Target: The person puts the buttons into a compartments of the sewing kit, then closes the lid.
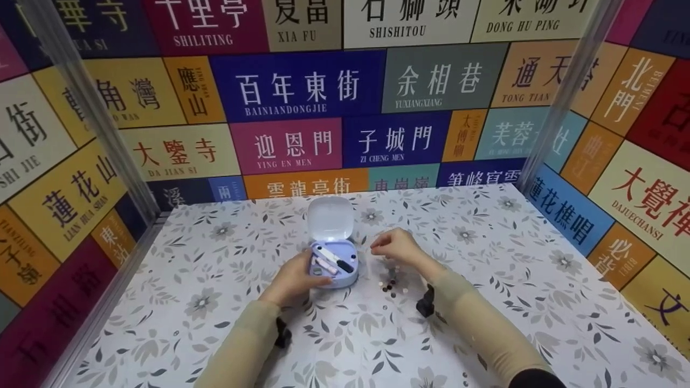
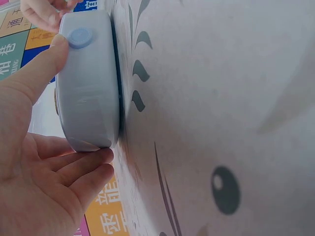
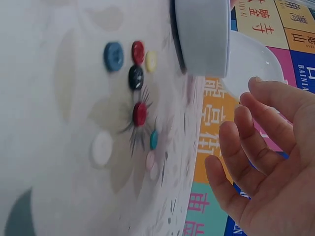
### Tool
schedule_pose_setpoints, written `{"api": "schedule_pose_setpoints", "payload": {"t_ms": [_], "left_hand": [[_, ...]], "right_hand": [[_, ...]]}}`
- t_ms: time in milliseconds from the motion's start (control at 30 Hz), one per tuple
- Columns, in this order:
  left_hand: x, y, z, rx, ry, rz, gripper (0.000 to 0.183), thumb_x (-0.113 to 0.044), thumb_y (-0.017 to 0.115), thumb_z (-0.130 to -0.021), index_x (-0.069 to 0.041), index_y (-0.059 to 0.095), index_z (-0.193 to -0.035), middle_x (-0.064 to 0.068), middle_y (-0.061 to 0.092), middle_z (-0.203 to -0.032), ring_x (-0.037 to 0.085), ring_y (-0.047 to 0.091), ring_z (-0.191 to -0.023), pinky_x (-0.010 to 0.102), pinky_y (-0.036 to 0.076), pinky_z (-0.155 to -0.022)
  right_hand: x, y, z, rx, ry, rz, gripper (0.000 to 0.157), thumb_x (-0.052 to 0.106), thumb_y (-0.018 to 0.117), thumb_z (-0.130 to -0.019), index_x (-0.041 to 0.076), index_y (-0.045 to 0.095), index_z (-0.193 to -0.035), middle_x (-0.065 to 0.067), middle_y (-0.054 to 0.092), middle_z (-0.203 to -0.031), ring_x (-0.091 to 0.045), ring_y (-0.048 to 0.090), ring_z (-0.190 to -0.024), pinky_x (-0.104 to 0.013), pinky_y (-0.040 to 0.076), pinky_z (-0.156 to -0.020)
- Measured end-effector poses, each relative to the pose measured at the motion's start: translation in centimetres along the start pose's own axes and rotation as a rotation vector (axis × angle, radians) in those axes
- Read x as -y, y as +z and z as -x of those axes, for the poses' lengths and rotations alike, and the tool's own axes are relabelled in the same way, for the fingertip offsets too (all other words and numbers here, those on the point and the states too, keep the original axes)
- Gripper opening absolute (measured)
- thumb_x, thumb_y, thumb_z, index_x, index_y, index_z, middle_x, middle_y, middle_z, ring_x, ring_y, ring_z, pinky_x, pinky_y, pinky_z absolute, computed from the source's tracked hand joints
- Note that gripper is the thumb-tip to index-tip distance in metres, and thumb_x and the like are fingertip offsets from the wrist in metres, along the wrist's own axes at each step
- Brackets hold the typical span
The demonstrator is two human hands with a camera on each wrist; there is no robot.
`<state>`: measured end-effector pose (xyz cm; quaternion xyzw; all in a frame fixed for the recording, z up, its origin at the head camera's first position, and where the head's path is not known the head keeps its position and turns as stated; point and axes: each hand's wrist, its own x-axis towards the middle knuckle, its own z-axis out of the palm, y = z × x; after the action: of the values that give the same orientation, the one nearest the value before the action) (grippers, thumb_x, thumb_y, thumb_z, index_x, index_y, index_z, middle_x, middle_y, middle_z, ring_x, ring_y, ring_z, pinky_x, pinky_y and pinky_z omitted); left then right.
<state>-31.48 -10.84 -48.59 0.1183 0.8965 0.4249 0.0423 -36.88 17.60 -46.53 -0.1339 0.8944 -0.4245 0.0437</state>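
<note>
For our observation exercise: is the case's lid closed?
No, in the head view the lid stands raised behind the lilac case.

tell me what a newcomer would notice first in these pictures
Probably the wall, a patchwork of brightly coloured blocks with large Chinese characters behind the tabletop. Next, perhaps, the pale blue case near the middle, its lid raised at the back and the left hand gripping it. Then the small coloured buttons scattered on the tabletop to the case's right, near the right hand.
</note>
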Motion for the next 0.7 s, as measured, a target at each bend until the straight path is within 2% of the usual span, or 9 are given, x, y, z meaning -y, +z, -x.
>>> {"api": "schedule_pose_setpoints", "payload": {"t_ms": [300,533,700], "left_hand": [[0.2,-0.1,-0.1,0.002,0.006,-0.021,0.102,-0.039,0.085,-0.070,-0.004,0.032,-0.150,0.014,0.043,-0.148,0.031,0.039,-0.135,0.045,0.025,-0.114],[0.1,-0.1,0.1,0.009,-0.016,0.018,0.102,-0.038,0.086,-0.070,-0.009,0.031,-0.152,0.010,0.042,-0.149,0.028,0.038,-0.136,0.044,0.023,-0.115],[0.0,0.0,0.1,0.011,-0.025,0.030,0.104,-0.038,0.086,-0.070,-0.009,0.030,-0.152,0.010,0.041,-0.150,0.029,0.037,-0.137,0.045,0.023,-0.115]], "right_hand": [[-1.8,-1.2,1.3,-0.017,0.018,0.024,0.014,0.011,0.075,-0.079,0.005,0.077,-0.092,-0.002,0.071,-0.082,-0.018,0.065,-0.073,-0.026,0.054,-0.064],[-3.3,-1.5,1.9,-0.008,0.022,0.060,0.012,0.006,0.074,-0.078,0.004,0.077,-0.089,-0.001,0.071,-0.080,-0.012,0.059,-0.066,-0.025,0.050,-0.060],[-4.1,-1.6,2.0,0.006,0.090,0.058,0.013,0.007,0.075,-0.080,0.005,0.076,-0.092,-0.001,0.070,-0.083,-0.014,0.058,-0.070,-0.026,0.048,-0.062]]}}
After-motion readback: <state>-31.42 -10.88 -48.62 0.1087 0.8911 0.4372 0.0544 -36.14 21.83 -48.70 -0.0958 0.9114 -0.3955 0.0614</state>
